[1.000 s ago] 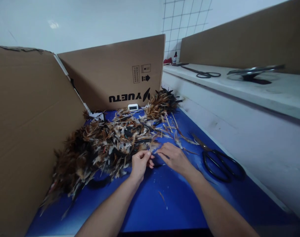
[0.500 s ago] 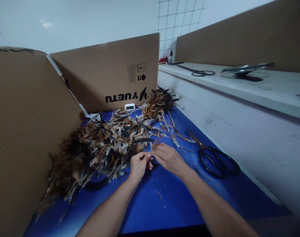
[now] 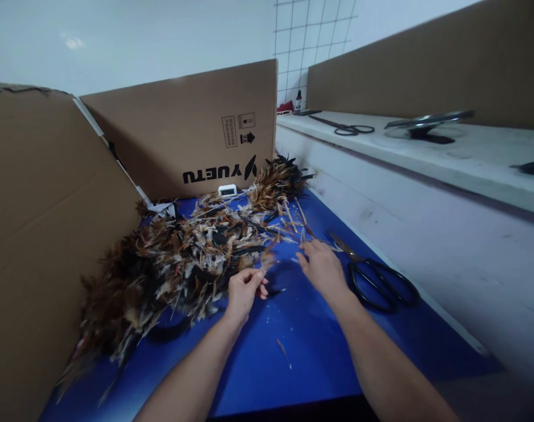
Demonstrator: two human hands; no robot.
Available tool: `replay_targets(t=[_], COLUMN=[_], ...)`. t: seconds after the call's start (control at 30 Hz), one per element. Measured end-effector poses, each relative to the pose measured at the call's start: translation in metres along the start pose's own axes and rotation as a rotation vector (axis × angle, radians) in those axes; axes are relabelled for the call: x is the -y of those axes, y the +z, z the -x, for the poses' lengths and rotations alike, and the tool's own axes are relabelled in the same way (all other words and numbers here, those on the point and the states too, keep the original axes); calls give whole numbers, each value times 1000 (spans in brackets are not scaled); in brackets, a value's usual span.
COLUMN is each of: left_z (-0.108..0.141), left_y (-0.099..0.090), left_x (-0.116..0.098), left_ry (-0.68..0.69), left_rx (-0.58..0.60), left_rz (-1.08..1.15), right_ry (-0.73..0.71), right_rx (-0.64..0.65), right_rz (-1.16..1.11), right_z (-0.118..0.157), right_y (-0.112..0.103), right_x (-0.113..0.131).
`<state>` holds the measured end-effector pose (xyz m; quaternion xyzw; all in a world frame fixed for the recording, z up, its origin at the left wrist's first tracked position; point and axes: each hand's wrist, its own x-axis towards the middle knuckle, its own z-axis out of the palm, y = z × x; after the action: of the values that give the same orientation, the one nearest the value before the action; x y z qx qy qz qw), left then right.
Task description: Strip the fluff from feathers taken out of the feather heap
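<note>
My left hand (image 3: pixel 244 290) is closed in a pinch on a small light-brown feather (image 3: pixel 267 259), which sticks up past the thumb and forefinger. A large heap of brown, black and whitish feathers (image 3: pixel 191 252) spreads over the blue table just left of it. To the right, my right hand (image 3: pixel 323 268) hovers over loose feathers, thumb and forefinger apart, with nothing visible between them; its other fingers are partly hidden. Beside that hand lie big black-handled scissors (image 3: pixel 376 282), blades pointing away.
Cardboard panels (image 3: pixel 183 129) wall off the left and back of the blue table (image 3: pixel 293 375). A small white digital display (image 3: pixel 227 190) stands at the back near a bundle of feathers (image 3: pixel 279 183). The white ledge (image 3: pixel 460 152) at right carries another pair of scissors (image 3: pixel 353 129).
My right hand has parted from the left and moved right, towards the loose feathers by the scissors. The left hand stays nearly in place, with the feather still in its pinch.
</note>
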<state>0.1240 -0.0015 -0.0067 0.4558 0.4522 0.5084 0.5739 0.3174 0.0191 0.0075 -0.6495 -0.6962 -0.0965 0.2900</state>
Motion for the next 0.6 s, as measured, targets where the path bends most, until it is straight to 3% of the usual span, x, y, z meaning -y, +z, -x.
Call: replay_targets(t=[0.1,0.23,0.4,0.6], left_z=[0,0,0,1], left_y=[0,-1,-2,-2], left_x=[0,1,2,0], left_ry=[1,5,11,2], left_rx=[-1,11,16,24], left_rz=[19,28,35,51], right_ry=[169,273,285,312], right_rx=[105,218,204,87], right_rz=[171,183,94,-154], right_z=[-3,-5,-5,-10], right_y=[4,9,16,14], right_x=[-16,-25,-28,-30])
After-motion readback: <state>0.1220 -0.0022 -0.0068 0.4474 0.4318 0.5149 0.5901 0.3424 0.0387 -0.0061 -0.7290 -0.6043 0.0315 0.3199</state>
